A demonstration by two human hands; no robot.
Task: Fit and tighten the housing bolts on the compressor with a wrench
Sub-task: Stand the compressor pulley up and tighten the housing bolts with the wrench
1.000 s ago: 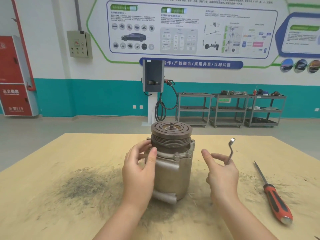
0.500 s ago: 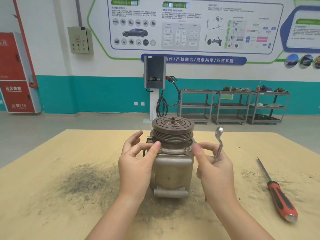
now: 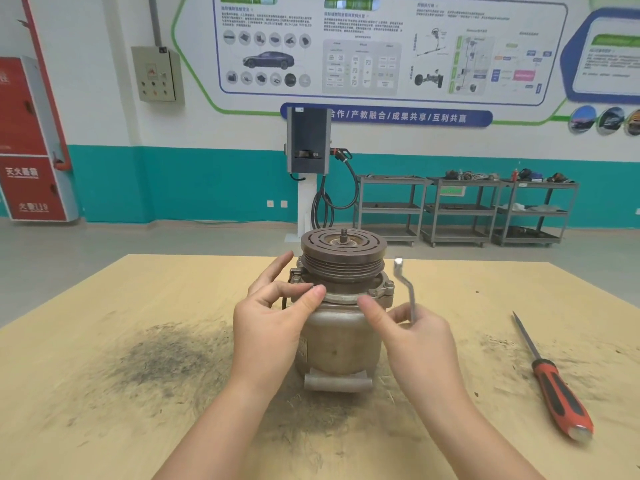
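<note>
- Our left hand [image 3: 268,329] sits at the left of the compressor [image 3: 341,313], thumb and forefinger pinched together at the flange rim, apparently on a bolt we cannot make out.
- The compressor stands upright mid-table [image 3: 104,306], pulley on top, bolts [image 3: 388,285] showing on the flange ears.
- Our right hand [image 3: 415,336] grasps the wrench [image 3: 405,289] in its curled fingers, thumb reaching to the flange front.
- To do this well, we start each bolt by finger, keep it square to the thread, and only then bring the wrench.
- A screwdriver [image 3: 554,382] lies far right.
- Against a second ago, our right hand has come in from clear of the housing, the wrench with it.
</note>
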